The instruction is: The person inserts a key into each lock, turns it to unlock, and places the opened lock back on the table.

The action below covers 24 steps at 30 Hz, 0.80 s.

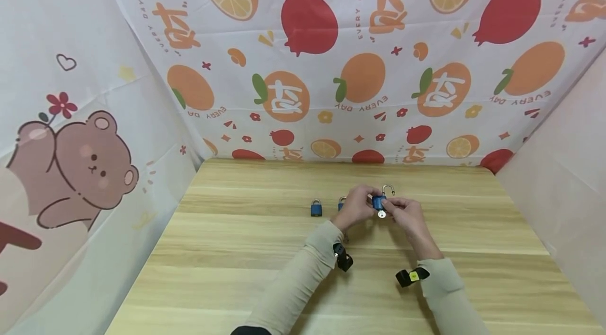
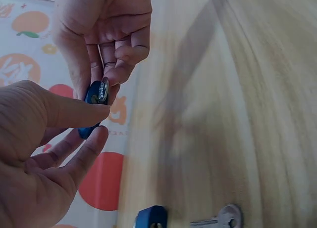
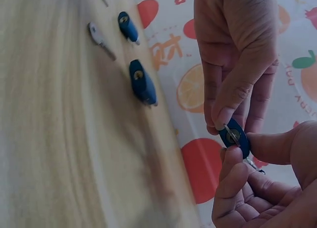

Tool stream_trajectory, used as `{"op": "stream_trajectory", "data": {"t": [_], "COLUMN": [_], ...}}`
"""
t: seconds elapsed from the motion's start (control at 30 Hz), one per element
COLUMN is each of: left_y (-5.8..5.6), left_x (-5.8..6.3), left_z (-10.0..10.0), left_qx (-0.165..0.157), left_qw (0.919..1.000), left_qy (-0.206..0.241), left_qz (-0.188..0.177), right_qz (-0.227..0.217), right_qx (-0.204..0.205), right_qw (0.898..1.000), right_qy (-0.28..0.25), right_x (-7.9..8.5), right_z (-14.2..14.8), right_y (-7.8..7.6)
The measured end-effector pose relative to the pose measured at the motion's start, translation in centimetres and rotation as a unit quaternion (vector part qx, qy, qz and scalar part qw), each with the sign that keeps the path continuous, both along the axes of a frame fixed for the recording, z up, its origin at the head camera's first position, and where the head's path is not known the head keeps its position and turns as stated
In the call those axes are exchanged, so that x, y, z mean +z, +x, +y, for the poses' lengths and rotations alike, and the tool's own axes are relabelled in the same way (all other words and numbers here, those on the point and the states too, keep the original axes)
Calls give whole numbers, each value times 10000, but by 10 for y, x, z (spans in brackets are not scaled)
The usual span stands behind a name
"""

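A blue padlock [image 1: 378, 202] is held up between both hands, its shackle [image 1: 388, 189] swung open at the top. A silver key [image 1: 381, 214] sits in the keyhole on its underside. My left hand [image 1: 356, 205] pinches the padlock body from the left, thumb and fingertips on its sides. From the right, my right hand [image 1: 408, 216] grips the body between thumb and curled fingers, close by the key. Both wrist views show the keyhole end, with fingertips covering part of the body.
Two more blue padlocks stand on the wooden table [image 1: 227, 251]: one [image 1: 316, 209] to the left, another [image 1: 341, 204] partly hidden behind my left hand. Loose keys lie before them, including one key [image 3: 100, 40] in the right wrist view. A fruit-printed cloth [image 1: 307, 88] hangs behind.
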<state>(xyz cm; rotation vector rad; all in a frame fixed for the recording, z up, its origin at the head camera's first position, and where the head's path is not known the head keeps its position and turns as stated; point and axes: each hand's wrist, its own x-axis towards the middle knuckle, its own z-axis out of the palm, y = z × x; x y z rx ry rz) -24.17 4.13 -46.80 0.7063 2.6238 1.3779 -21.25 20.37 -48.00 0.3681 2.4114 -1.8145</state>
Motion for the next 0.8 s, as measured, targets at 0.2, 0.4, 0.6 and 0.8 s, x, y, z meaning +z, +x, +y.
{"op": "stream_trajectory", "data": {"t": [0.2, 0.4, 0.6, 0.8], "left_y": [-1, 0, 1, 1], "left_x": [-8, -13, -17, -26], "left_z": [6, 14, 21, 24], "left_qx": [88, 333, 475, 485], "left_qw": [9991, 9957, 9912, 9882], "left_qy": [-318, -757, -1097, -1273], "left_qz": [272, 415, 574, 700], "right_qz": [-98, -96, -92, -131], "right_qx": [-138, -109, 81, 426], "right_qw": [9999, 9998, 9992, 9974], "right_qy": [-2, 153, 392, 564], "right_x": [-8, -13, -18, -20], "right_z": [3, 6, 9, 10], "right_y": [-2, -4, -5, -2]}}
